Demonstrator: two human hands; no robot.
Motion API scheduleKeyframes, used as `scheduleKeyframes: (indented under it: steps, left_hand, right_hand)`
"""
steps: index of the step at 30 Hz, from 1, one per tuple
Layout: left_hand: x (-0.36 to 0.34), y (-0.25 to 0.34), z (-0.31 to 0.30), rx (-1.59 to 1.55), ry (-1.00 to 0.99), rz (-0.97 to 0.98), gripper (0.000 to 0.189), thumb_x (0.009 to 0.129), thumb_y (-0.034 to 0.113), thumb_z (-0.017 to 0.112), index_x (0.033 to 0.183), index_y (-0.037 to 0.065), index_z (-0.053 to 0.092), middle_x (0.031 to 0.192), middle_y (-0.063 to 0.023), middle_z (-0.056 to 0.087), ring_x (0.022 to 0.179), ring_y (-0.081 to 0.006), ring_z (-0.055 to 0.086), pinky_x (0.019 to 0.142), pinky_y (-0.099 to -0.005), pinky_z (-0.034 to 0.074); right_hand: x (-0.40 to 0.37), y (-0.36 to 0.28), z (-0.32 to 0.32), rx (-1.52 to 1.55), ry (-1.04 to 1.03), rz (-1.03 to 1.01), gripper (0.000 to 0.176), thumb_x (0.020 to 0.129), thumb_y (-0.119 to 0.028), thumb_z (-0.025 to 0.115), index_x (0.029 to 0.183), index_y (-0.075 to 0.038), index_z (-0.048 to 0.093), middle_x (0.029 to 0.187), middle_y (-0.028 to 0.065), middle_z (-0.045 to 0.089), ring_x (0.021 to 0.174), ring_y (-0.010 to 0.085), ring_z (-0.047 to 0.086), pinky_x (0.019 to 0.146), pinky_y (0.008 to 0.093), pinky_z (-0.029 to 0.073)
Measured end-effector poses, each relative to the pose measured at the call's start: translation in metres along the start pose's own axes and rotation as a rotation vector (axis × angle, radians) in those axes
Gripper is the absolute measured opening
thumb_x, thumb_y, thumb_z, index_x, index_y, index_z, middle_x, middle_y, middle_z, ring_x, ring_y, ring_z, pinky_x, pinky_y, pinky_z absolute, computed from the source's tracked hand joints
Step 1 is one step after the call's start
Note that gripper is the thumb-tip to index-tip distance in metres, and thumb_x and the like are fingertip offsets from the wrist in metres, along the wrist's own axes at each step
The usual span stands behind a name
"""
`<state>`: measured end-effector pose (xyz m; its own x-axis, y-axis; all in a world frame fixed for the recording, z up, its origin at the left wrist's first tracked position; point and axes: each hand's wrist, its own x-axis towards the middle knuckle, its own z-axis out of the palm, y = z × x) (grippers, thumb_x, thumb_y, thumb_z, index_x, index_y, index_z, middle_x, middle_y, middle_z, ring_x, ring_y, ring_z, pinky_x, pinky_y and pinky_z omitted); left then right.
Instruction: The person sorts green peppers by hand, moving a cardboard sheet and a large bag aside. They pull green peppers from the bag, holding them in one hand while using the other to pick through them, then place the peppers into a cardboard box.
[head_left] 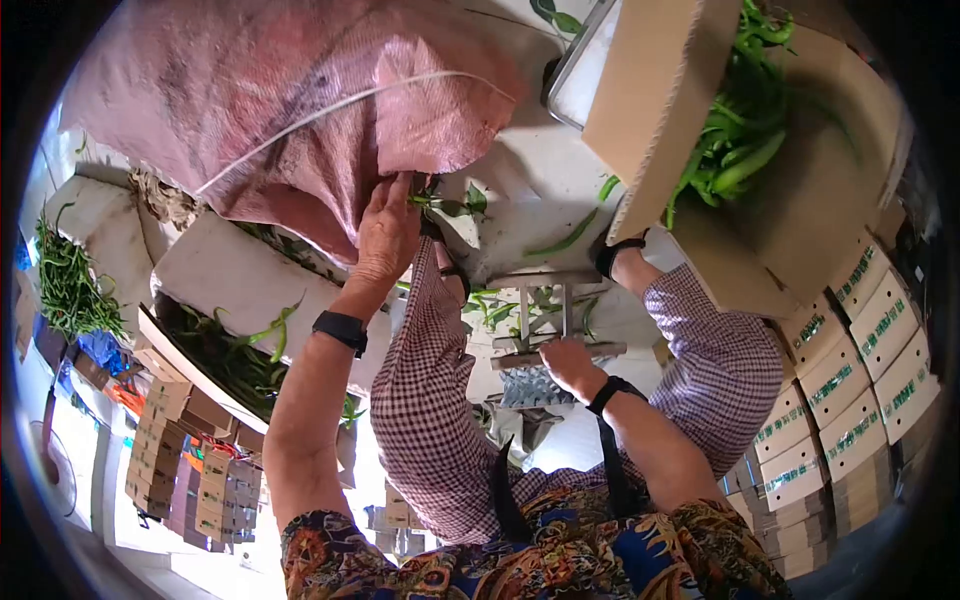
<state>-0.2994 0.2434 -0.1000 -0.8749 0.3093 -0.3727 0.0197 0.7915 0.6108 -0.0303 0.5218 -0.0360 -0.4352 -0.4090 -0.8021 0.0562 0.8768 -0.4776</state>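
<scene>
A large pink woven sack [250,110] lies at the upper left with a pale cord across it. My left hand [388,235] is at the sack's lower edge, its fingers together and closed on the loose fabric; the fingertips are partly hidden by a fold. Green leaves [455,203] lie just beside those fingers. My right hand [570,365] is closed round the edge of a small wooden stool [545,278] between my legs. To the upper right, an open cardboard box [660,110] holds long green peppers [745,150].
Loose peppers [580,228] lie on the pale floor [520,200]. At the left stand a container of green peppers [215,345] and a bunch of thin green peppers [70,275]. Stacked cartons [835,380] line the right; more boxes [165,430] stand lower left.
</scene>
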Motion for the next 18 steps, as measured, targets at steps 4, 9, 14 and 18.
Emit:
scheduleKeyframes:
  steps: [4, 9, 14, 18]
  left_hand:
    - [0.015, -0.008, 0.006, -0.042, 0.17, -0.06, 0.046, 0.081, 0.006, 0.057, 0.126, 0.003, 0.047, 0.098, -0.0239, 0.059, 0.092, -0.042, 0.055, 0.08, -0.0478, 0.045]
    - [0.039, -0.013, 0.001, -0.419, 0.506, -0.087, 0.022, 0.077, 0.012, 0.063, 0.096, 0.001, 0.059, 0.086, -0.0171, 0.06, 0.071, -0.0364, 0.057, 0.065, -0.0406, 0.048]
    - [0.031, 0.001, -0.013, -0.179, 0.591, 0.014, 0.027, 0.075, 0.01, 0.065, 0.097, 0.0, 0.055, 0.087, -0.0169, 0.061, 0.075, -0.0283, 0.059, 0.067, -0.0369, 0.048]
    - [0.021, 0.027, -0.037, -0.153, 0.729, 0.097, 0.023, 0.081, 0.003, 0.056, 0.103, -0.003, 0.054, 0.095, -0.0167, 0.059, 0.088, -0.0265, 0.055, 0.084, -0.0331, 0.043]
  right_hand:
    - [0.028, 0.014, -0.001, 0.072, -0.322, -0.159, 0.01, 0.075, -0.017, 0.064, 0.077, -0.007, 0.063, 0.076, 0.0148, 0.064, 0.08, 0.0339, 0.065, 0.067, 0.0491, 0.049]
    - [0.102, 0.085, 0.038, 0.078, -0.183, 0.208, 0.031, 0.079, -0.035, 0.065, 0.084, -0.004, 0.062, 0.084, 0.0169, 0.064, 0.079, 0.0346, 0.063, 0.07, 0.047, 0.048]
    - [0.158, 0.135, -0.086, 0.053, 0.884, 0.748, 0.054, 0.083, -0.037, 0.065, 0.11, 0.008, 0.05, 0.104, 0.0287, 0.06, 0.096, 0.0437, 0.06, 0.086, 0.048, 0.048]
    - [0.19, 0.159, -0.097, 0.354, 0.827, 0.857, 0.03, 0.084, -0.021, 0.06, 0.096, 0.007, 0.06, 0.098, 0.0279, 0.064, 0.096, 0.043, 0.062, 0.084, 0.0473, 0.049]
